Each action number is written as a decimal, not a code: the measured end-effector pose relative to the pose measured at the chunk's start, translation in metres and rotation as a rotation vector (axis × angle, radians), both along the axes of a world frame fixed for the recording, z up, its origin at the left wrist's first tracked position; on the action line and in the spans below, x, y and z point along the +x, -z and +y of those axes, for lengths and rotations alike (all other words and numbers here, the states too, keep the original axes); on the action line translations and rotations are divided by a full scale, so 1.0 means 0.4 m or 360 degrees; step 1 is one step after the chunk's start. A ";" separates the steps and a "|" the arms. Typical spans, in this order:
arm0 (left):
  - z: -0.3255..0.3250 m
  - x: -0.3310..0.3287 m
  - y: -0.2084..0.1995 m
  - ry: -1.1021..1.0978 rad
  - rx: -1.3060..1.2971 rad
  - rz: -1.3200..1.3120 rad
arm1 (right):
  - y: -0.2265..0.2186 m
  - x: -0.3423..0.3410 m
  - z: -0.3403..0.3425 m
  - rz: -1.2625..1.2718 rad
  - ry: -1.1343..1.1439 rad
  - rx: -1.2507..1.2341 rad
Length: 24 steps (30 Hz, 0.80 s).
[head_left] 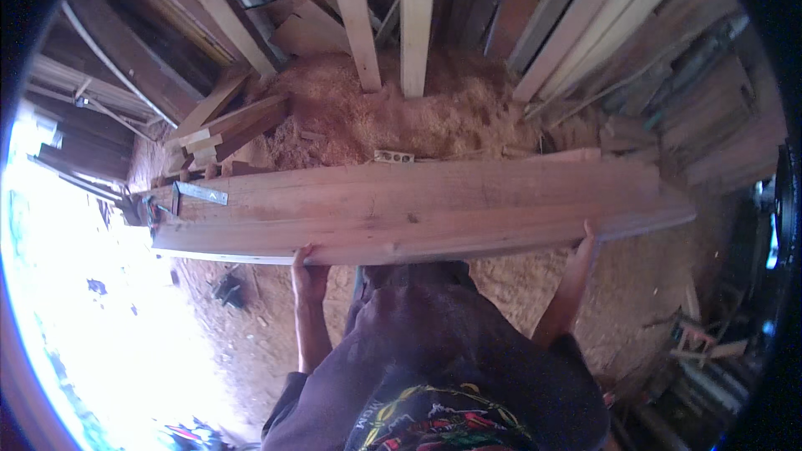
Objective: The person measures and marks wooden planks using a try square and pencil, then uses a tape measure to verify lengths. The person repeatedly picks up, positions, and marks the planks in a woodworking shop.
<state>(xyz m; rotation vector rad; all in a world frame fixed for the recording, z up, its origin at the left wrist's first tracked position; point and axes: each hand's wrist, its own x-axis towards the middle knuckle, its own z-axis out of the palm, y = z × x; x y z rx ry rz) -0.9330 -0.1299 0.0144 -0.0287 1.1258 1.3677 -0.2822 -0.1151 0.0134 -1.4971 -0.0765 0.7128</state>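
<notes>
A long wooden plank lies lengthwise in front of me, along the near side of a wooden work surface. Gripping its near edge left of centre is my left hand, the thumb on top and the other fingers partly hidden below. Further right, my right hand holds the same edge, its fingers mostly hidden. At the left end of the surface rests a try square with a metal blade.
A pale socket strip sits by the far edge. Upright timbers lean beyond it over sawdust. Stacked offcuts lie at the far left. A dark tool is on the ground left of me; scrap wood lies right.
</notes>
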 end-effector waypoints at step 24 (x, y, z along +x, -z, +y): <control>-0.069 -0.354 -0.699 -0.0146 0.2100 0.0965 | -0.149 -0.849 0.333 0.0911 -0.0879 0.0251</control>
